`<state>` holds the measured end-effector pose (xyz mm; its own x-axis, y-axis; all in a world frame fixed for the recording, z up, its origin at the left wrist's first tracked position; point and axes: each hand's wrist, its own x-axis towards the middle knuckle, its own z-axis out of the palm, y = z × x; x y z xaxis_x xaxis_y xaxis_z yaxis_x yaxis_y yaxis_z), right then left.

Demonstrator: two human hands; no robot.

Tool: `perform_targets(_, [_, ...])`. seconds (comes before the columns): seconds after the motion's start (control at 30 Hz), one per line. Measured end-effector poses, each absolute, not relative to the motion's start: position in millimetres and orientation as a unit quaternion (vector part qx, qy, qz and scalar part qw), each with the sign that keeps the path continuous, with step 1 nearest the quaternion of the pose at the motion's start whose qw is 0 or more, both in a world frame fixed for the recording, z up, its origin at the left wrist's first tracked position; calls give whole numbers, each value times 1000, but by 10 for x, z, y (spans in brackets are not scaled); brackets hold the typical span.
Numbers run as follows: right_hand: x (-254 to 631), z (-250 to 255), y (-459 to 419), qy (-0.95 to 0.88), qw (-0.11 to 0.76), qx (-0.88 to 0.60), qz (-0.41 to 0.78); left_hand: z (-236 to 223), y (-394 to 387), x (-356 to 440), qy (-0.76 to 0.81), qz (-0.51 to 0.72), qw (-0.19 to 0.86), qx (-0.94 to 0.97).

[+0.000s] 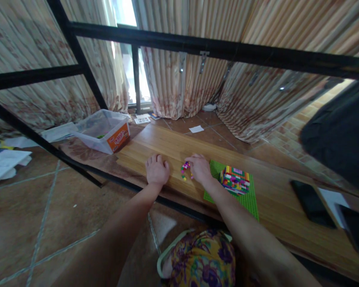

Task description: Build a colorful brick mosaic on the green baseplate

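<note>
My left hand (157, 170) lies palm down on the wooden tabletop (155, 139), its fingers a little apart and nothing in them. A loose arc of tiny coloured toy bricks (183, 172) is laid out between my two hands. Over the upper right end of this arc, my right hand (199, 167) has its fingers bent and drawn together against the bricks; what they pinch is hidden. Just right of that hand, a block of stacked multicoloured bricks (235, 181) stands on a green baseplate (253, 203). My right forearm covers part of the baseplate.
A clear plastic box (97, 123) with an orange label stands at the table's left end. Two dark phones (312, 203) and white paper (335, 199) lie on the right. A black metal bar (179, 42) crosses above the table. Curtains (173, 87) hang behind.
</note>
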<state>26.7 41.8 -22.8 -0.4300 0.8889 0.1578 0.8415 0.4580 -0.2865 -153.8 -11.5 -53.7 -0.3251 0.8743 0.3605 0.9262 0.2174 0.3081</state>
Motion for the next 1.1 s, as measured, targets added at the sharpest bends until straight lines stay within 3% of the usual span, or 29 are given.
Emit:
perform_targets(0.27, [254, -98, 633, -886, 36, -453, 91, -533, -119, -1541, -781, -234, 42, -578])
perform_targets(0.53, [245, -122, 617, -882, 54, -459, 93, -538, -117, -1550, -777, -242, 41, -580])
perform_targets(0.9, [528, 9, 87, -825, 208, -507, 139, -543, -121, -1552, -777, -237, 50, -581])
perform_targets(1.0, [756, 4, -355, -736, 366, -501, 272, -545, -118, -1558, -775, -238, 54, -584])
perform_targets(1.1, [1063, -59, -788, -658, 428, -525, 330, -544, -113, -1566, -774, -240, 51, -583])
